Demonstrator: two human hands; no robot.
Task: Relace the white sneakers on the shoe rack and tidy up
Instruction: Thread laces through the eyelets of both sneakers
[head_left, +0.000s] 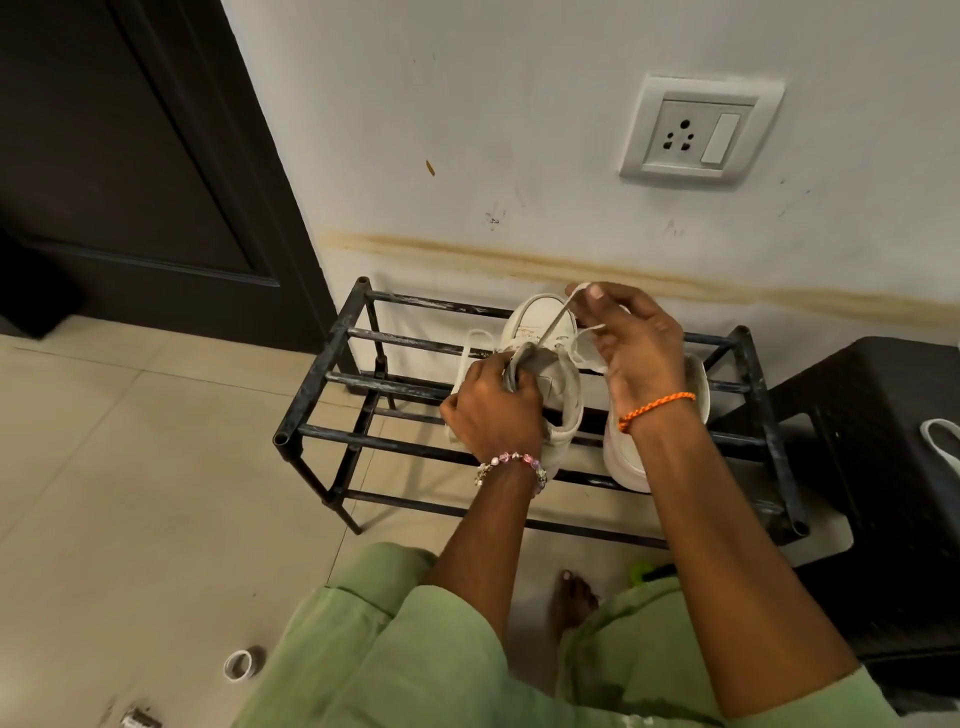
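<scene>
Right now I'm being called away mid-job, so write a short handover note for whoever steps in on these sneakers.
Left hand: grips the tongue and upper of the left sneaker on the shoe rack.
Right hand: its fingers pinch the lace, pulled up taut from the eyelets.
Right sneaker stands beside it on the rack, mostly hidden by the right arm.
Done: lacing begun on the left sneaker.
Left: finish lacing it, check the other, tidy.

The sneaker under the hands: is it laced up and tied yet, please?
Not tied. The sneaker sits on the rack; the right hand pinches a loose lace while the left hand grips its tongue.
</scene>
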